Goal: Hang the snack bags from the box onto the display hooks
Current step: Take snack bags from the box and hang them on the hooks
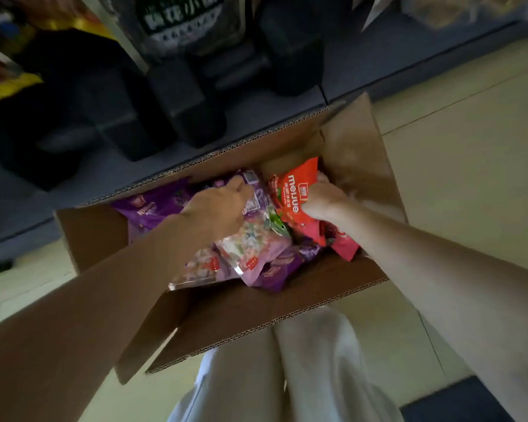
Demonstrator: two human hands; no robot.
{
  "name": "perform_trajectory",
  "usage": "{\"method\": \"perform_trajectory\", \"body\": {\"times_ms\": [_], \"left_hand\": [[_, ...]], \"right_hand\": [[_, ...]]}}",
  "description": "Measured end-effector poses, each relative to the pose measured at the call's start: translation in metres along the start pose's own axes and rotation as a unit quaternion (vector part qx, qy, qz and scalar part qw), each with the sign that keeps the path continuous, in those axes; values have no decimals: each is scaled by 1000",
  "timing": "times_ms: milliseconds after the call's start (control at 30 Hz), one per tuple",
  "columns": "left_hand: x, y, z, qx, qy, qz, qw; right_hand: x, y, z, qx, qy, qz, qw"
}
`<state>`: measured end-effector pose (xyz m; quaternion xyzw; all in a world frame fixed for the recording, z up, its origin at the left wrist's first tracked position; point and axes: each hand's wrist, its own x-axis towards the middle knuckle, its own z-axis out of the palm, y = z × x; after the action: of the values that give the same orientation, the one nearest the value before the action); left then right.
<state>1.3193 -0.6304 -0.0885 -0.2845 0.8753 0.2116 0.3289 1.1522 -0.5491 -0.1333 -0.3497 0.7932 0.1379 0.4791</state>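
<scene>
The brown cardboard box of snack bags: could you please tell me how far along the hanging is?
Early. Nothing hung is visible. The brown cardboard box still holds many bags. The right hand grips a red snack bag; the left hand reaches among purple snack bags.

Box [214,318]: brown cardboard, flaps open, on the floor.
Snack bags: red bag [293,193] upright at right; purple bags [156,205] and clear bag [250,248] heaped inside.

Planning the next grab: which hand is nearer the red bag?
Right. The right hand grips the red bag itself. The left hand is beside it to the left, on the purple bags in the box.
</scene>
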Motion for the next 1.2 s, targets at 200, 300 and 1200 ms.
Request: {"method": "perform_trajectory", "body": {"times_ms": [200, 300, 1200], "left_hand": [[27, 7, 18, -20, 55, -25, 998], [30, 12, 32, -16, 43, 9, 999], [-343, 75, -485, -312, 88, 28, 946]], "right_hand": [[45, -8, 6, 86, 50, 17, 995], [58, -5, 11, 130, 51, 33, 990], [-518, -155, -425, 52, -76, -242, 966]]}}
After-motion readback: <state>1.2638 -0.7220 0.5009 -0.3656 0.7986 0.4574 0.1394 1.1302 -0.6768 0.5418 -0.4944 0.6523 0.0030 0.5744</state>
